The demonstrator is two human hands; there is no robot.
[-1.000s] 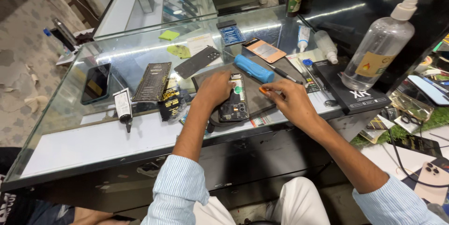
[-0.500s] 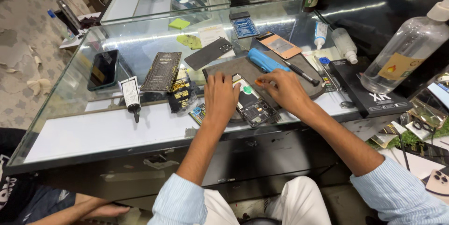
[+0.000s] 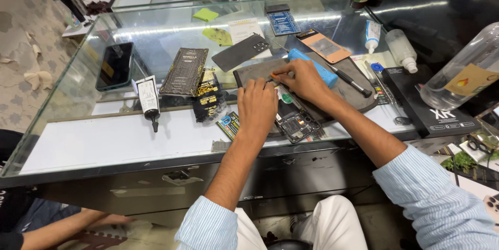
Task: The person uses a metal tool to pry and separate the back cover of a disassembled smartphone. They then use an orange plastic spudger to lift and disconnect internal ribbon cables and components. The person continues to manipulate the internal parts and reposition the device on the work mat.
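Left hand [image 3: 257, 105] flat on opened phone [image 3: 293, 122], right hand [image 3: 301, 78] fingers pinching thin orange-tipped tool [image 3: 274, 76], grey mat [image 3: 358, 96]

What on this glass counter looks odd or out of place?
The opened phone under the left hand has its insides bare, and its grey back cover lies apart. The black glue tube lies tipped over.
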